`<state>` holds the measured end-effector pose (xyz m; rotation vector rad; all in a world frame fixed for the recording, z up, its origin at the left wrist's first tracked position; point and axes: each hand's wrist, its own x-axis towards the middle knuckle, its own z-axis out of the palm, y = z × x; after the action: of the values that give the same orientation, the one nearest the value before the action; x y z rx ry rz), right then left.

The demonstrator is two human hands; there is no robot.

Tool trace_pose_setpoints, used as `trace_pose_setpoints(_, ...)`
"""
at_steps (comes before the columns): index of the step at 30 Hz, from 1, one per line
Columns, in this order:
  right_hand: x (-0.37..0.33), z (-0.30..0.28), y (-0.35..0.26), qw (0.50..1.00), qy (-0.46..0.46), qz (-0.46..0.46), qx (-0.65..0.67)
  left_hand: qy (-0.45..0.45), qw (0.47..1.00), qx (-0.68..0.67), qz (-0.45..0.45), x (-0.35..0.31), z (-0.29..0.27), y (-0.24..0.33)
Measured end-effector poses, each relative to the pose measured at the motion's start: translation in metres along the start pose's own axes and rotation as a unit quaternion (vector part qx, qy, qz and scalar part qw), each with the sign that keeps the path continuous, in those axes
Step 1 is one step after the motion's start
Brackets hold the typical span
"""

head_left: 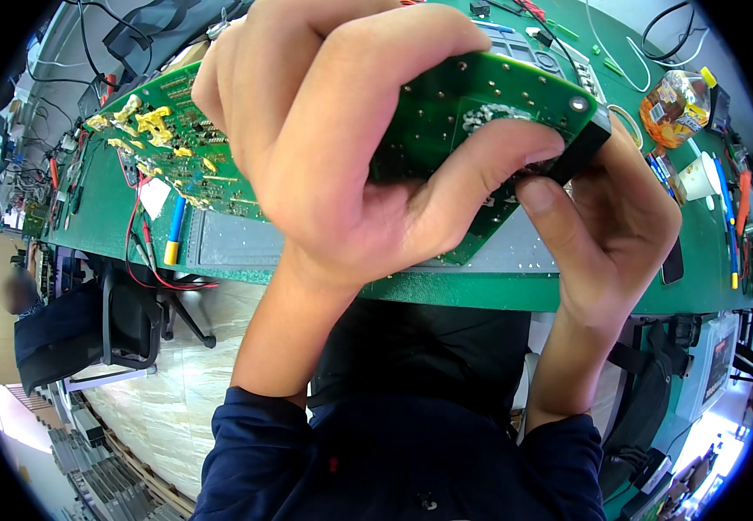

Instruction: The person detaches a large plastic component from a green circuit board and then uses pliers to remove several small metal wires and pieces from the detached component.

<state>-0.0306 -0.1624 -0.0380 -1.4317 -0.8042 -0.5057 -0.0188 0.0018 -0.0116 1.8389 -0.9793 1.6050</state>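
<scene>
A green circuit board [433, 113] is held up, tilted, close before me above the bench. Solder joints dot its surface, and blobs of yellow glue cling to its left end. My left hand [333, 139] is closed over the board, its fingers curled across the far edge and its thumb pressed on the face near a whitish, crusty patch. At the right end, my right hand [602, 217] pinches the corner beside a black block [587, 149] fixed to the board's edge. Both thumbs nearly meet there. What lies under the thumb tips is hidden.
A grey mat [246, 243] lies on the green bench [437, 291] under the board. To the left are a blue-and-yellow pen-like tool [174, 230] and red test leads [146, 247]. At right stand a plastic jar [676, 108] and a white cup [700, 178]. Behind left, a person sits near an office chair [129, 317].
</scene>
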Motion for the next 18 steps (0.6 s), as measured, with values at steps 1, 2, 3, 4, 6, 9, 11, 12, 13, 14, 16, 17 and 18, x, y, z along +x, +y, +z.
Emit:
trace_pose_setpoints(1,0.0007,0.0,0.0012,1.0,-0.005,-0.006,0.004,0.001,1.0,0.001,0.003,-0.0001,-0.0002,-0.0007)
trace_pose_setpoints(2,0.0008,0.0003,0.0021,1.0,-0.004,-0.01,0.011,0.005,1.0,-0.002,0.001,-0.0004,0.0002,-0.0008)
trace_pose_setpoints(3,0.0006,0.0005,0.0021,1.0,-0.003,-0.008,0.018,0.007,1.0,-0.002,0.0,-0.0004,0.0002,-0.0001)
trace_pose_setpoints(4,0.0005,0.0008,0.0019,1.0,-0.001,-0.006,0.023,0.009,1.0,-0.002,-0.002,-0.0002,0.0004,0.0005)
trace_pose_setpoints(6,0.0,0.001,0.0017,1.0,0.001,0.008,0.029,0.011,1.0,-0.001,-0.007,-0.0002,0.0012,0.0017)
trace_pose_setpoints(9,-0.0001,-0.001,0.0033,0.999,-0.013,0.019,0.035,0.018,1.0,-0.013,-0.012,-0.0015,0.0017,0.0006)
trace_pose_setpoints(11,0.0004,-0.0034,0.0066,0.999,-0.025,0.017,0.045,0.019,1.0,-0.011,-0.004,-0.001,0.0016,-0.0008)
trace_pose_setpoints(12,0.0006,-0.0036,0.0063,0.998,-0.024,0.021,0.05,0.019,1.0,-0.009,-0.002,-0.0005,0.0018,-0.001)
trace_pose_setpoints(13,0.0004,-0.0038,0.0061,0.998,-0.023,0.025,0.056,0.02,1.0,-0.007,0.0,-0.0003,0.0019,-0.001)
trace_pose_setpoints(14,-0.0003,-0.0027,0.0045,0.997,-0.016,0.035,0.062,0.021,1.0,-0.006,-0.001,-0.0008,0.002,-0.0011)
trace_pose_setpoints(16,0.0007,-0.0023,0.0051,0.996,-0.018,0.035,0.075,0.02,1.0,-0.001,-0.004,-0.0004,0.0008,-0.0011)
trace_pose_setpoints(17,0.0019,-0.0039,0.0074,0.996,-0.027,0.026,0.082,0.018,1.0,0.002,-0.005,-0.0001,-0.0003,-0.0003)
trace_pose_setpoints(18,0.0024,-0.0041,0.0079,0.995,-0.03,0.026,0.09,0.018,1.0,0.005,-0.006,0.0002,-0.0005,-0.0002)
